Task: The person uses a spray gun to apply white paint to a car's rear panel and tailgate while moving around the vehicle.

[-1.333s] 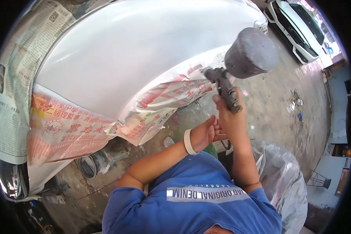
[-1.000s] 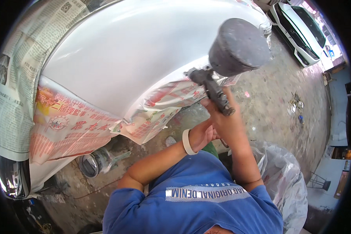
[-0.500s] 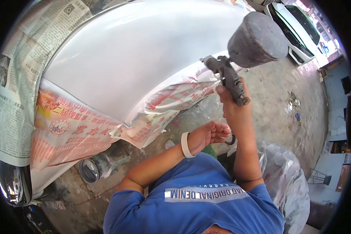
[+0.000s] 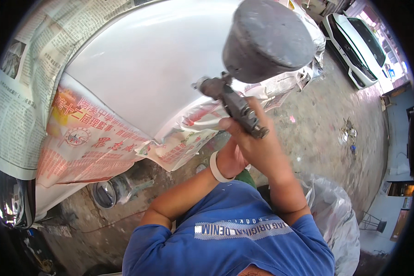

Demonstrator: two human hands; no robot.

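My right hand [image 4: 257, 138] grips a dark spray gun [image 4: 234, 103], its large grey paint cup [image 4: 267, 43] tilted over the top right of the gun. The nozzle points left, toward a smooth, pale, curved car panel [image 4: 142, 60] and apart from it. My left hand [image 4: 231, 160], with a pale band [image 4: 216, 168] round the wrist, is under my right forearm and wrist. Its fingers are hidden there, so what they hold, if anything, does not show. Red-printed paper [image 4: 89, 138] and newspaper [image 4: 25, 87] mask the panel's edges.
A clear tub [image 4: 105, 193] with a brush-like thing stands on the concrete floor below the panel. Crumpled clear plastic sheeting [image 4: 333, 216] lies at my right. Farther right are small debris [image 4: 348, 134] and a metal stand [image 4: 375, 224]. A white car [image 4: 354, 48] is parked behind.
My right hand has brought the spray gun left and slightly down, closer to my body. My left hand, earlier visible with curled fingers, is now partly behind the right.
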